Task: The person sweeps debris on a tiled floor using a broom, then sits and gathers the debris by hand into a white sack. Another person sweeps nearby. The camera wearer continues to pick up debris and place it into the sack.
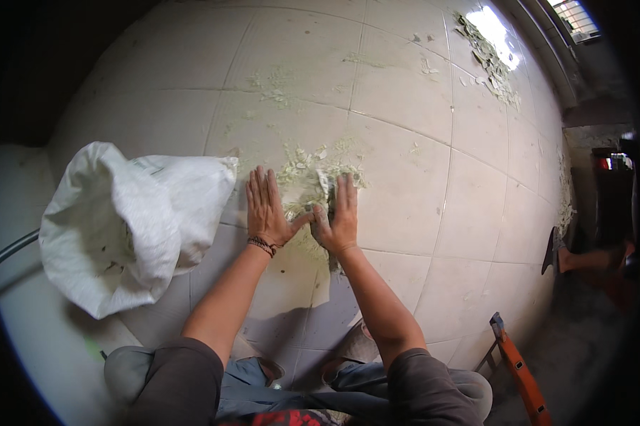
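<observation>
Pale green flakes and crumbs point(295, 170) lie in a small heap on the tiled floor point(398, 195). My left hand point(265, 207) is flat on the tiles at the heap's left side, fingers stretched out together and thumb pointing inward. On the other side, my right hand point(340, 216) stands more on its edge, fingers straight, with its thumb close to the left thumb. Some flakes sit between the two hands. A whitish crumpled piece point(325, 186) touches or lies just beside the right fingers; what it is, I cannot make out.
A white woven sack point(171, 206) lies to the left, its mouth toward me. More flakes point(489, 60) are piled at the far right, with scattered bits point(274, 85) ahead. An orange rail, perhaps a ladder's point(520, 373), stands near right. Another person's bare limb point(582, 260) shows at the right edge.
</observation>
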{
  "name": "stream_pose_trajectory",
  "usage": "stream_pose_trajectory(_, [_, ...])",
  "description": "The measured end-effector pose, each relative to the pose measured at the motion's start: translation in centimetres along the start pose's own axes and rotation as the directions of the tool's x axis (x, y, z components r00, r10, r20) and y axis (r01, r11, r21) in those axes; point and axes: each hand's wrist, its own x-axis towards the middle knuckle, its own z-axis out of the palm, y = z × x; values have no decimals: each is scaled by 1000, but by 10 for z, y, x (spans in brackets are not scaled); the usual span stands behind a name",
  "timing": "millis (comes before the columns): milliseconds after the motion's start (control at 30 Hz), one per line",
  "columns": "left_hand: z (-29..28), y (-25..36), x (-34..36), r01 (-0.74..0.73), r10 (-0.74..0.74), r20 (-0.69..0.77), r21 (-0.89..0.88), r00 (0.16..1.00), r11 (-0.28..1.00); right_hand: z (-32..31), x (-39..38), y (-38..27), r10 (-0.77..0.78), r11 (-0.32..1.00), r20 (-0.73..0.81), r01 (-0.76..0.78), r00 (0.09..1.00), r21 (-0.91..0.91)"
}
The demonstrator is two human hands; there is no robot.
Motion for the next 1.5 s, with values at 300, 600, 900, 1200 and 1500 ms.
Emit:
stream_pose_trajectory(300, [1,-5,31,59,-58,22,-14,998,998,-91,163,130,214,820,-307,-341,928,-460])
stream_pose_trajectory(600, [-9,-2,36,79,-78,18,-19,997,997,-4,148,-5,-476,870,476,475,740,133])
stream_pose_trajectory(900, [-1,-6,32,66,-72,-63,-92,995,994,133,299,-14,-550,776,418,627,723,-66])
stream_pose_trajectory(1200, [3,-15,28,42,-64,-141,-155,988,987,-17,138,-22,-545,838,742,291,390,462])
stream_pose_trajectory(1500, [8,-17,25,-26,15,-115,-93,993,995,-19,69,-10,-431,897,657,370,618,241])
